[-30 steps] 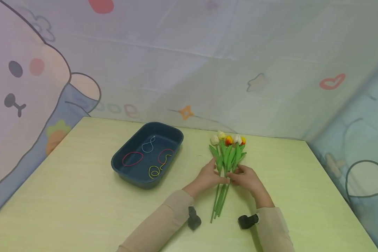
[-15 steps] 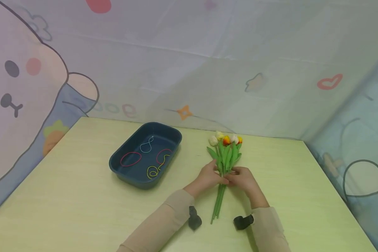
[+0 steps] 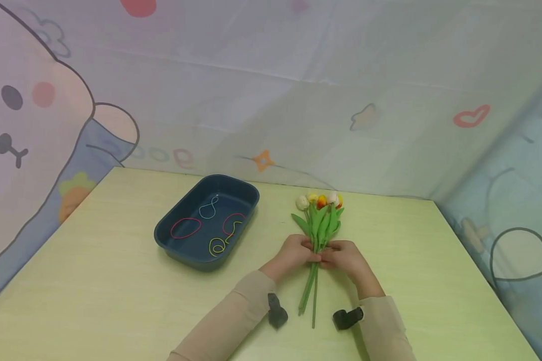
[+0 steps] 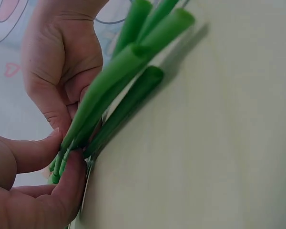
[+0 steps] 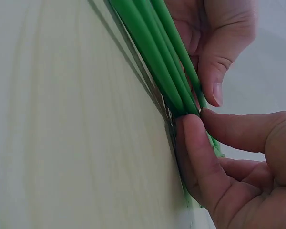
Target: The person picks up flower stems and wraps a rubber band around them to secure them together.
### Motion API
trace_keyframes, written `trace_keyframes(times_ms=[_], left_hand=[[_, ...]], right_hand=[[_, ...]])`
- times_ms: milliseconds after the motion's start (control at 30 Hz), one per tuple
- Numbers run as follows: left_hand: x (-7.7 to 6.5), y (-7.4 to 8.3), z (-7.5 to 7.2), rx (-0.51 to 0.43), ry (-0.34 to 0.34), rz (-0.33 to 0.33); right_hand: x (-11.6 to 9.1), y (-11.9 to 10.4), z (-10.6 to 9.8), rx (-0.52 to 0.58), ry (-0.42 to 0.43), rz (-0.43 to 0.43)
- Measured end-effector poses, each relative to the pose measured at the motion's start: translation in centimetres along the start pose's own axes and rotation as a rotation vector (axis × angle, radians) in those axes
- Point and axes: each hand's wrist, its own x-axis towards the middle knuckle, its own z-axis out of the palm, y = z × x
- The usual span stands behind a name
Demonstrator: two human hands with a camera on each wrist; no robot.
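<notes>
Both hands meet at the middle of a bunch of artificial flowers (image 3: 318, 223) lying on the pale green table (image 3: 117, 281). The left hand (image 3: 293, 253) closes on the bundled stems (image 3: 308, 291) from its side, thumb and fingers pinching them together just below the leaves. The right hand (image 3: 345, 256) does the same from the opposite side, so the two sets of fingertips nearly touch around the stems.

In the left wrist view, the left hand's thumb and forefinger (image 4: 62, 176) press on the green stems (image 4: 119, 86) where they narrow into a tight cluster, with the right hand (image 4: 62, 62) curled behind them. In the right wrist view, the right hand's fingers (image 5: 195, 152) clamp the stems (image 5: 157, 62) against the table, and the left hand's thumb (image 5: 214, 71) bears on them from above.

The blooms (image 3: 318, 200), white, yellow and orange, point away from the hands toward the far edge of the table. The loose stem ends run back between the two wrists, one stem lying slightly apart from the rest.

To the left of the left hand, well apart from it, sits a dark blue tray (image 3: 171, 240) holding several rubber bands (image 3: 185, 228) in pink, blue, red and yellow. A small black camera is strapped at each wrist, beside the beige sleeves (image 3: 235, 311). A curtain printed with cartoon figures (image 3: 298, 100) hangs behind the table.
</notes>
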Motion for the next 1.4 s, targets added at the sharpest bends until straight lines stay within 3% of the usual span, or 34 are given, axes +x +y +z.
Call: trace_keyframes(times_ms=[500,700,833,1133,1400], left_hand=[[-0.1,0.4,-0.5,0.047,-0.021,-0.035],[-0.2,0.2,-0.8,0.038,-0.054,-0.007],[-0.4,0.1,-0.8,-0.013,-0.080,0.021],[-0.9,0.1,-0.5,-0.187,-0.130,0.015],[-1.2,0.9,-0.8,-0.169,-0.091,0.074]], right_hand=[[0.4,0.6,-0.1,0.120,-0.066,-0.004],[0.4,0.7,-0.1,0.123,-0.073,-0.024],[0.4,0.6,0.0,0.110,-0.056,-0.014],[0.3,0.2,0.0,0.092,-0.022,-0.015],[0.1,-0.7,0.2,0.142,0.027,-0.068]])
